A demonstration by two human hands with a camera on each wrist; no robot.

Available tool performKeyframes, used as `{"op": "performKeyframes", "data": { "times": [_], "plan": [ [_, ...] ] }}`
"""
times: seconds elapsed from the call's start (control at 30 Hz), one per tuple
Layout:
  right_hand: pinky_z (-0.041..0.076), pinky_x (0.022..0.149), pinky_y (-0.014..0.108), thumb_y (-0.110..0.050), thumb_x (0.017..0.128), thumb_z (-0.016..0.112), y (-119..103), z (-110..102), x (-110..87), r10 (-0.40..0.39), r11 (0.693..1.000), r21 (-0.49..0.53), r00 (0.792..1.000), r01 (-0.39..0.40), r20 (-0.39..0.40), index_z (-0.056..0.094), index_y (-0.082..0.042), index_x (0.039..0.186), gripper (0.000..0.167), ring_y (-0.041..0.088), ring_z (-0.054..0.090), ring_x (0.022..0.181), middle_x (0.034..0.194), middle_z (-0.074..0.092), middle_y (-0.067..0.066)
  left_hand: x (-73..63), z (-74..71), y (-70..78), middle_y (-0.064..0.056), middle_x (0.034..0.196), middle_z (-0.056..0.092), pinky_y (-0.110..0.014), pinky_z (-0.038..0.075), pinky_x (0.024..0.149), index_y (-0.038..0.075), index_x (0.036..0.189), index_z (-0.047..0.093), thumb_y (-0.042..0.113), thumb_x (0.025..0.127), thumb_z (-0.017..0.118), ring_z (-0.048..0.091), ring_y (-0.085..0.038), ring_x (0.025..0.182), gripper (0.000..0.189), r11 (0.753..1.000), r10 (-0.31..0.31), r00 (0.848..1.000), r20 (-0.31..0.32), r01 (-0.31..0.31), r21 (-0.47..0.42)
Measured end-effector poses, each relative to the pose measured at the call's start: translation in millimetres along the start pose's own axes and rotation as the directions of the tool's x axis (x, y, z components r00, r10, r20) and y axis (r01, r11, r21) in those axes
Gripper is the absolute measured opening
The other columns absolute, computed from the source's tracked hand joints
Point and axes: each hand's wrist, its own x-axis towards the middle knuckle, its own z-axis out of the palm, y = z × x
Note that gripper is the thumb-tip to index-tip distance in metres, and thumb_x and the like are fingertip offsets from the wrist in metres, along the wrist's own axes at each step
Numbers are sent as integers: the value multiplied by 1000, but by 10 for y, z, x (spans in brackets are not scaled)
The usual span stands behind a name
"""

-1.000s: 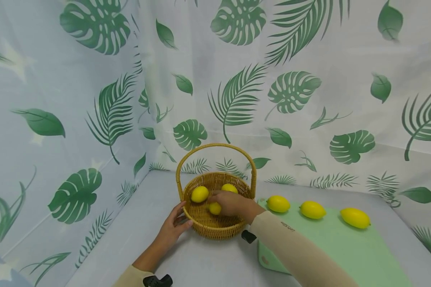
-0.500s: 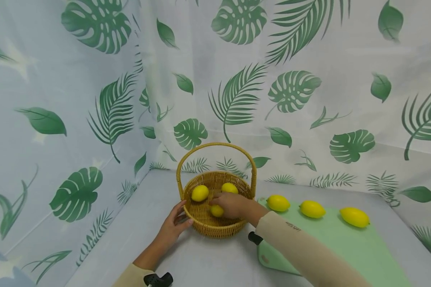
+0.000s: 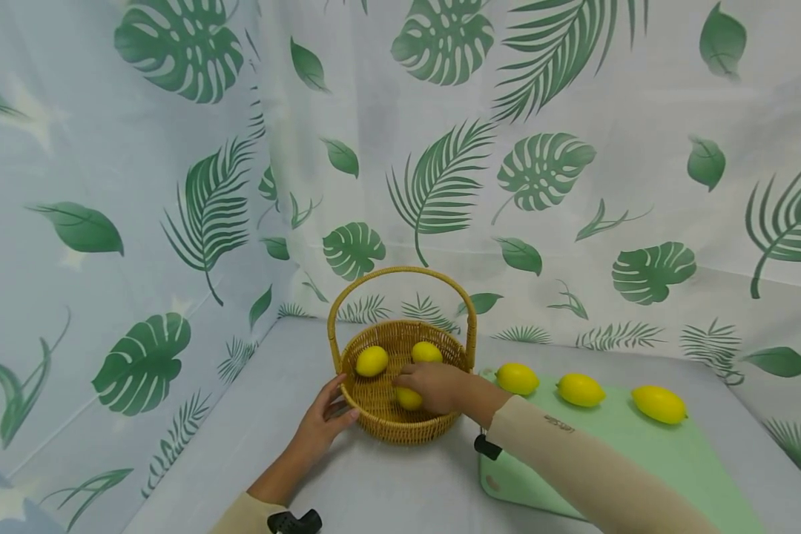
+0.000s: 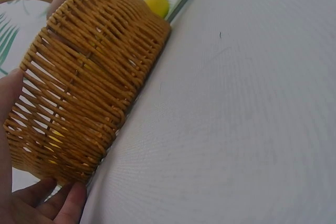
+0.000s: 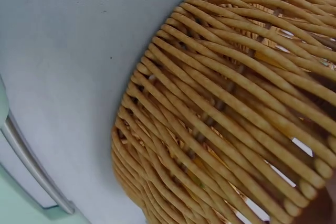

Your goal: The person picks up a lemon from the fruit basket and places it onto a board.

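A round wicker basket [image 3: 400, 432] with a tall arched handle stands upright. My left hand [image 3: 316, 428] holds its left side, thumb by the front of the rim and fingers farther back; the left wrist view shows fingertips [image 4: 73, 203] against the weave. Inside the basket, my right hand [image 3: 437, 387] reaches over the right rim with its fingers round a lemon [image 3: 409, 399], which they partly cover. One more lemon [image 3: 371, 361] lies at the basket's back left and another lemon [image 3: 426, 352] at the back right. In the right wrist view the basket wall [image 5: 210, 103] hides the fingers.
To the right lies a pale green cutting board [image 3: 614, 452], with three lemons in a row along its far part: a left lemon [image 3: 517, 379], a middle lemon [image 3: 581, 390] and a right lemon [image 3: 659, 404]. A leaf-patterned curtain [image 3: 440, 222] hangs behind the white table [image 3: 400, 489].
My right hand and the lemon under its fingers have shifted slightly to the right inside the basket. The left hand and the basket stay where they were.
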Motion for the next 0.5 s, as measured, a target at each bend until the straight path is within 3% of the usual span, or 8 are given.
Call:
{"op": "performKeyframes", "data": {
  "times": [0.23,0.5],
  "plan": [
    [45,98,34,-4,85,72,-39,-80,-66,-7,1000,-13,1000,7,-6,56,-18,137,57,16,54,117,128,56,-2,7,13,0,-18,152,31,-48,45,97,26,153,30,34,89,72,42,-36,131,76,1000,-18,1000,4,18,4],
    [43,101,36,-3,85,71,-69,-174,-164,-45,998,-46,999,45,-1,54,-19,139,59,18,51,123,134,54,-2,-19,22,71,-20,152,32,-49,45,97,21,153,32,23,90,72,43,-37,130,75,999,-20,1000,-1,20,-26]
  ]
}}
